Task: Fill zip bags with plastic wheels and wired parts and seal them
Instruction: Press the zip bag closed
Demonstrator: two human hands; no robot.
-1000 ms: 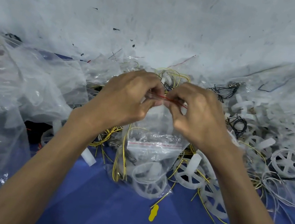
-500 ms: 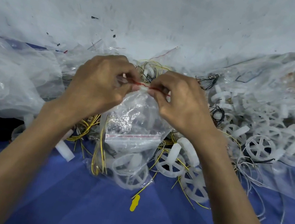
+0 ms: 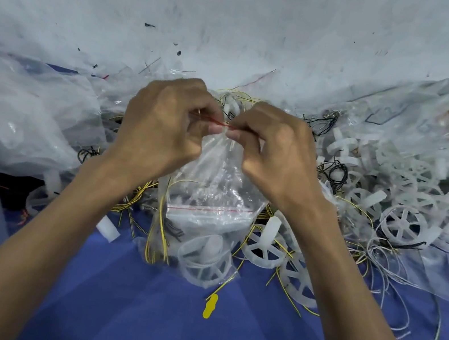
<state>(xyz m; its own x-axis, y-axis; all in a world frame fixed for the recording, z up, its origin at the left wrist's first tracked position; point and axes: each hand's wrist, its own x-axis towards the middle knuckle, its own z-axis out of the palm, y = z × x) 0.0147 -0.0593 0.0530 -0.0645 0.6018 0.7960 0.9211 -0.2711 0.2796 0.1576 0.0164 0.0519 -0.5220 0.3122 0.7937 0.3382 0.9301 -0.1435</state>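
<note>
Zip bag (image 3: 216,174) hanging just below the hands, left hand (image 3: 161,128) and right hand (image 3: 277,152) both pinching its red zip strip (image 3: 219,122); a sound seal likely needs firm pinches worked outward to each corner.

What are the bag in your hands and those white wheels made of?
The bag looks like thin, soft plastic film: it is see-through, shiny and crinkled. The wheels look like stiffer moulded plastic, milky white and half see-through, with a dull finish.
</note>
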